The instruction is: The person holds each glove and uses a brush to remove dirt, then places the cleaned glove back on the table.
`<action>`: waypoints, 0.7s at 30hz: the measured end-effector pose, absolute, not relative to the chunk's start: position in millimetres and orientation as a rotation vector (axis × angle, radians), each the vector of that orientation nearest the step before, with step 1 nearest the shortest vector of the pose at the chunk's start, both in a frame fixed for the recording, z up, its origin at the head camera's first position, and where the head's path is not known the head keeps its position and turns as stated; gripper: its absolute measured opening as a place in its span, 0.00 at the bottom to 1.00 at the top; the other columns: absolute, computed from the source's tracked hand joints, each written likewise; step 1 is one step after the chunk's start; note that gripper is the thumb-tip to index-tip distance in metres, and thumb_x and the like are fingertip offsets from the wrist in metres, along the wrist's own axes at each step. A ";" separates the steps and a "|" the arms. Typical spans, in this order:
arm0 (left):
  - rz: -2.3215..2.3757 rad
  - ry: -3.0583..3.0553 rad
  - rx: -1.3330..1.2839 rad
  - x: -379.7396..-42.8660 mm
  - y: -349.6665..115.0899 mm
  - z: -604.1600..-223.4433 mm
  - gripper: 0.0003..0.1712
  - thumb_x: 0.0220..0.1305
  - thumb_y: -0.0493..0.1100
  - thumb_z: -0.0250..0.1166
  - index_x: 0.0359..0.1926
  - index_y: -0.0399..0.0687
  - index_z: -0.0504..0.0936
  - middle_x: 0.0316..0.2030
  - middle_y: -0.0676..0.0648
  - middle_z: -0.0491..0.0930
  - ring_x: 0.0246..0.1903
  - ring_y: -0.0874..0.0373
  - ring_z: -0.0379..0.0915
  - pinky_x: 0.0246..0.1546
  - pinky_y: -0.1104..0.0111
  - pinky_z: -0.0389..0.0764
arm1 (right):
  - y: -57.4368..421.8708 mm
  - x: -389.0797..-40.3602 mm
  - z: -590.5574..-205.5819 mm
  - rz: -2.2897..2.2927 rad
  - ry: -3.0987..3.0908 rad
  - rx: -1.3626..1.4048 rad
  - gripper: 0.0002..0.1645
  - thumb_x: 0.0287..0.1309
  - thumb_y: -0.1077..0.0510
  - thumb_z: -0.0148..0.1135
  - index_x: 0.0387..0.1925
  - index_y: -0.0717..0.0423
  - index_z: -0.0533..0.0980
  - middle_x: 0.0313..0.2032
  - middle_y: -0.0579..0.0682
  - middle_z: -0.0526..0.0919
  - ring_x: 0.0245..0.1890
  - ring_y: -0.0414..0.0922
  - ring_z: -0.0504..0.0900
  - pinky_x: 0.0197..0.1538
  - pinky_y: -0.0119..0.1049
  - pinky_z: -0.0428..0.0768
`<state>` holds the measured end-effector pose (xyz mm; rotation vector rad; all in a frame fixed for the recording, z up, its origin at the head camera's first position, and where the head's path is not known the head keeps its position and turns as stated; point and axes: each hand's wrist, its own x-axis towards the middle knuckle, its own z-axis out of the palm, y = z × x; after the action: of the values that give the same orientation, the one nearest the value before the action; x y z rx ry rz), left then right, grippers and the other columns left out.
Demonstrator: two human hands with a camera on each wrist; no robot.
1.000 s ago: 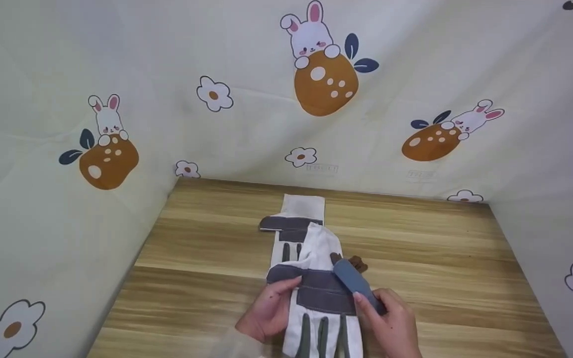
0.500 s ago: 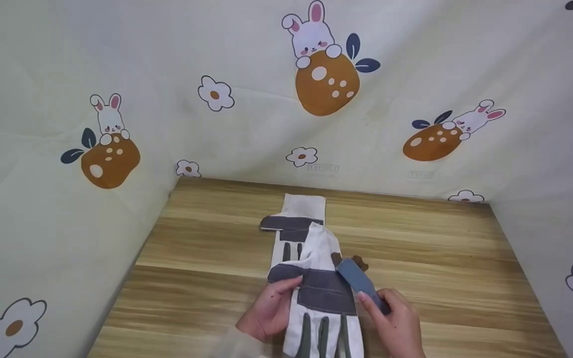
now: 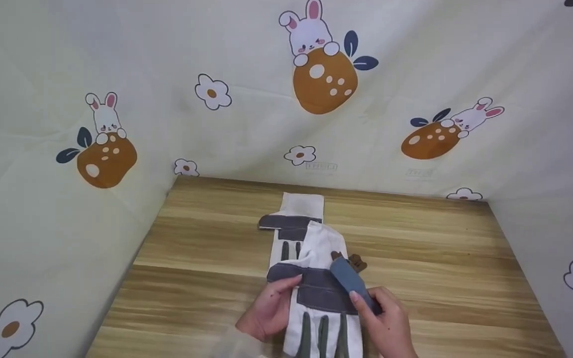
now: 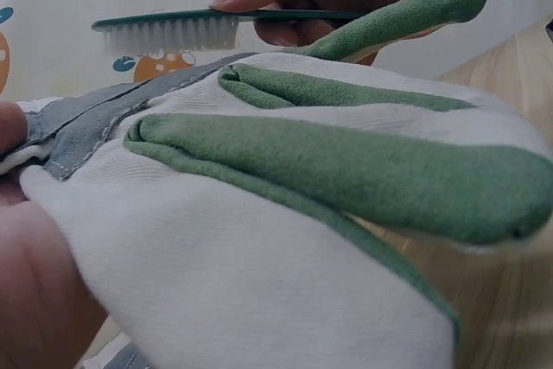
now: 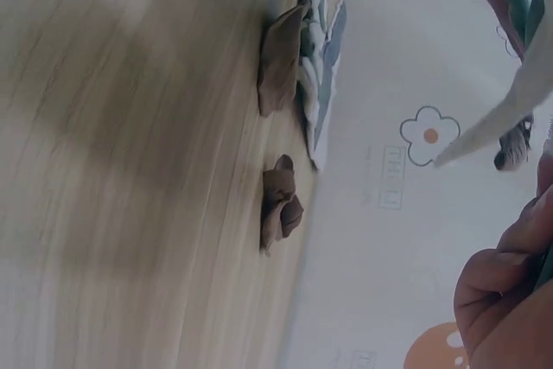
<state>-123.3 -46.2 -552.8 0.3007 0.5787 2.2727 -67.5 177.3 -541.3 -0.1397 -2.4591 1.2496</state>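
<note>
A white work glove with grey palm patches (image 3: 326, 291) and green strips between its fingers is held up off the table. My left hand (image 3: 271, 308) grips its left edge, thumb on top; the other fingers are hidden under it. My right hand (image 3: 388, 320) holds a blue-green brush (image 3: 348, 276) by its handle, over the right side of the grey patch. In the left wrist view, the pale bristles of the brush (image 4: 168, 34) point down above the glove (image 4: 259, 205). Whether they touch it I cannot tell.
A matching glove (image 3: 302, 205) lies flat on the wooden table (image 3: 207, 238), partly covered by the held one. Crumpled brown pieces (image 3: 357, 262) lie right of the gloves; the right wrist view shows two brown pieces (image 5: 279, 205) apart. Printed cloth walls (image 3: 246, 134) enclose the table.
The brush shifted slightly right, then back left and a little lower over the grey patch, with the right hand. The left hand and gloves hold nearly the same place.
</note>
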 end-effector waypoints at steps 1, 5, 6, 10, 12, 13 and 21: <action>2.269 0.575 0.304 -123.3 -46.3 -552.7 0.22 0.68 0.42 0.40 0.58 0.39 0.67 0.57 0.41 0.70 0.60 0.48 0.59 0.64 0.57 0.54 | 174.8 -68.2 -540.6 1.236 -2.465 -0.121 0.10 0.48 0.44 0.66 0.21 0.40 0.75 0.23 0.34 0.74 0.24 0.37 0.72 0.28 0.30 0.72; 2.263 0.551 0.333 -122.1 -47.1 -552.0 0.23 0.68 0.42 0.39 0.59 0.38 0.66 0.58 0.40 0.68 0.61 0.48 0.58 0.64 0.57 0.52 | 168.6 -70.6 -539.3 1.169 -2.479 -0.067 0.11 0.47 0.43 0.66 0.20 0.38 0.74 0.22 0.31 0.73 0.23 0.35 0.72 0.28 0.31 0.72; 2.263 0.548 0.341 -121.7 -47.4 -551.9 0.23 0.68 0.42 0.39 0.59 0.38 0.66 0.58 0.40 0.68 0.61 0.47 0.58 0.64 0.57 0.52 | 167.7 -71.1 -539.2 1.156 -2.486 -0.071 0.11 0.48 0.42 0.66 0.20 0.38 0.74 0.23 0.31 0.73 0.23 0.35 0.71 0.28 0.31 0.72; 2.270 0.545 0.356 -120.7 -47.4 -551.7 0.23 0.68 0.41 0.38 0.60 0.38 0.65 0.59 0.40 0.67 0.61 0.47 0.58 0.64 0.56 0.52 | 168.9 -72.2 -539.9 1.128 -2.492 -0.107 0.12 0.48 0.41 0.65 0.20 0.39 0.74 0.24 0.31 0.74 0.25 0.34 0.73 0.30 0.32 0.73; 2.262 0.545 0.358 -120.6 -46.8 -551.6 0.23 0.68 0.42 0.38 0.59 0.38 0.65 0.58 0.40 0.68 0.61 0.46 0.58 0.64 0.55 0.52 | 170.7 -72.7 -540.9 1.124 -2.485 -0.120 0.12 0.48 0.41 0.65 0.21 0.40 0.74 0.24 0.32 0.74 0.25 0.34 0.73 0.30 0.32 0.74; 2.261 0.543 0.359 -120.8 -46.3 -551.7 0.23 0.68 0.42 0.38 0.59 0.38 0.65 0.58 0.40 0.68 0.61 0.47 0.58 0.64 0.55 0.52 | 171.9 -72.9 -541.5 1.125 -2.482 -0.122 0.12 0.48 0.42 0.65 0.21 0.40 0.75 0.24 0.32 0.74 0.25 0.35 0.74 0.30 0.32 0.74; 2.276 0.549 0.362 -122.9 -45.2 -550.9 0.23 0.68 0.41 0.37 0.60 0.39 0.65 0.58 0.40 0.68 0.61 0.46 0.58 0.64 0.54 0.52 | 176.9 -74.3 -542.5 1.149 -2.537 -0.227 0.17 0.48 0.36 0.61 0.23 0.42 0.76 0.25 0.37 0.74 0.25 0.37 0.73 0.30 0.31 0.73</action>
<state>-122.9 -45.2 -550.9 0.3616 0.5490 2.2761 -74.3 176.9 -542.5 -0.2269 -2.5374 1.1487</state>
